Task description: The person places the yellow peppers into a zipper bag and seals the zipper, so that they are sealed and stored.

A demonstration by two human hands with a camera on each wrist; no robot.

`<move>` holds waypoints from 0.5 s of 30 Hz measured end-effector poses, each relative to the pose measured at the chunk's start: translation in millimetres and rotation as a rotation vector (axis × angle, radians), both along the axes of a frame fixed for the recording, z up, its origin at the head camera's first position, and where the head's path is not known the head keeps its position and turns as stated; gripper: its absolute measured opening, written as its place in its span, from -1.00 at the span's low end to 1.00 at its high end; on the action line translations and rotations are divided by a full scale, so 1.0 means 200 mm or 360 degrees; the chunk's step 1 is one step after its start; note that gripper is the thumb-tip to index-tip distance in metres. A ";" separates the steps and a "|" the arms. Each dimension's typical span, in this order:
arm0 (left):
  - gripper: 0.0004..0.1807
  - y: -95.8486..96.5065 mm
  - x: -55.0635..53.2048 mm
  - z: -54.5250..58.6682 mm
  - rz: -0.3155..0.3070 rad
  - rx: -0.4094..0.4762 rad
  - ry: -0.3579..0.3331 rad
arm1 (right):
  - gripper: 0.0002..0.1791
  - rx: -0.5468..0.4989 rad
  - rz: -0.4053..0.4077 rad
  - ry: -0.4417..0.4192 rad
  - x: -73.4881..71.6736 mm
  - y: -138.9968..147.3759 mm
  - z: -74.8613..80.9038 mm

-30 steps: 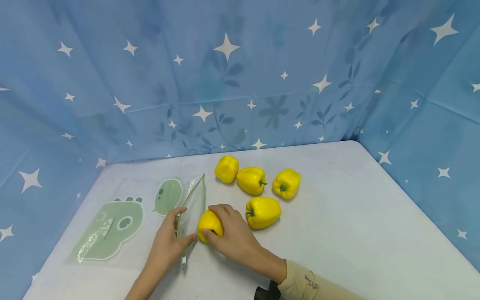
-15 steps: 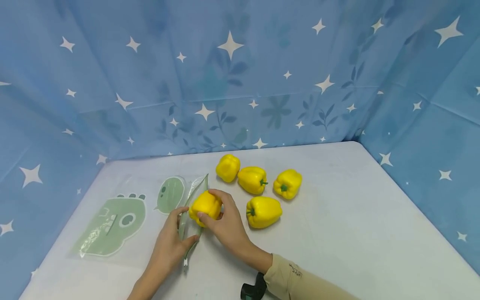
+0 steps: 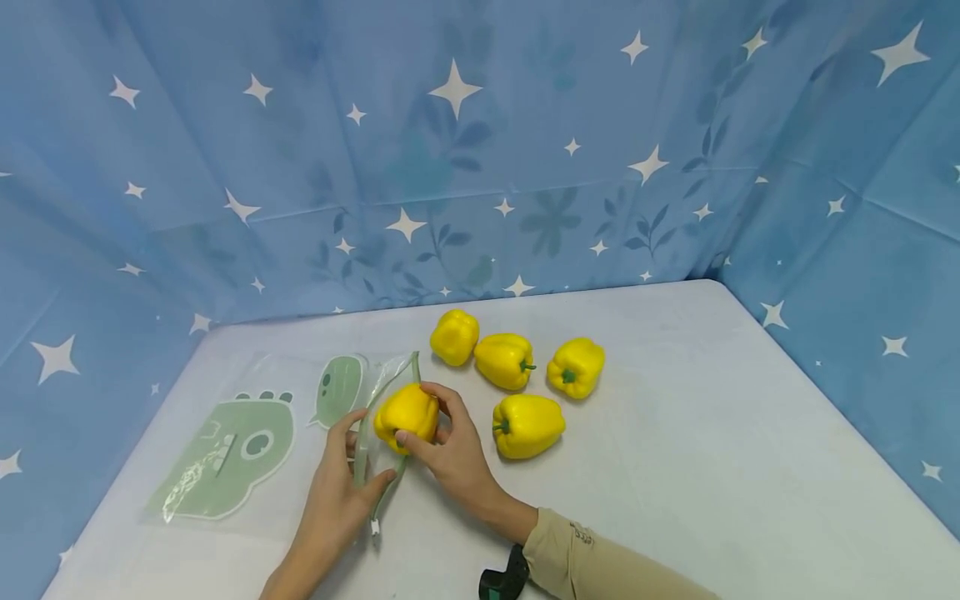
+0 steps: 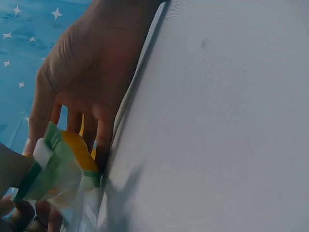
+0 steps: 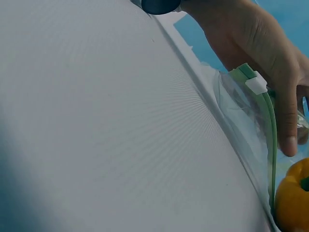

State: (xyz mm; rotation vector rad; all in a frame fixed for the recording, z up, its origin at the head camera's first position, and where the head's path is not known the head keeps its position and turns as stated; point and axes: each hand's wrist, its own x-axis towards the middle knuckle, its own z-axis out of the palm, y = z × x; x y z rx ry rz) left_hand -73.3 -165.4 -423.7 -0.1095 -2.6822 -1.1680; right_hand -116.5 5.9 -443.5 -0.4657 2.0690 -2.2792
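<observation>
My left hand (image 3: 330, 492) holds the mouth of a clear zip bag (image 3: 232, 487) apart, its thumb at the near rim and its fingers at the other. The bag lies to the left, printed with green dinosaur shapes and edged by a green zip with a white slider (image 5: 256, 84). A yellow bell pepper (image 3: 405, 415) is at the bag's mouth, gripped by my right hand (image 3: 459, 457). In the left wrist view, the right hand's fingers go round the pepper (image 4: 77, 147), partly behind the green zip. How deep the pepper sits in the bag I cannot tell.
Several more yellow bell peppers lie on the white table (image 3: 697, 442): one nearby (image 3: 528, 426), one to the right (image 3: 576, 367), two farther back (image 3: 504, 361). A blue starry curtain (image 3: 480, 167) hangs behind and beside the table. A black device (image 3: 502, 581) is at the right wrist.
My right hand has lifted the pepper off the table beside the bag and carried it left and up to the bag's mouth. The left hand has stayed almost in place.
</observation>
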 end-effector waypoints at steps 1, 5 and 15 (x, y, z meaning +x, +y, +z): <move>0.00 0.00 0.00 0.00 -0.0005 0.0006 0.0011 | -0.26 0.0015 0.0003 -0.0006 0.00 0.00 0.00; -0.12 0.00 0.02 0.01 -0.0031 0.0064 -0.0021 | -0.25 0.0088 -0.0001 -0.0006 0.01 0.00 -0.01; -0.33 -0.01 0.03 0.02 0.0040 0.0105 0.0050 | -0.21 0.0222 0.0035 0.0075 0.00 0.00 -0.02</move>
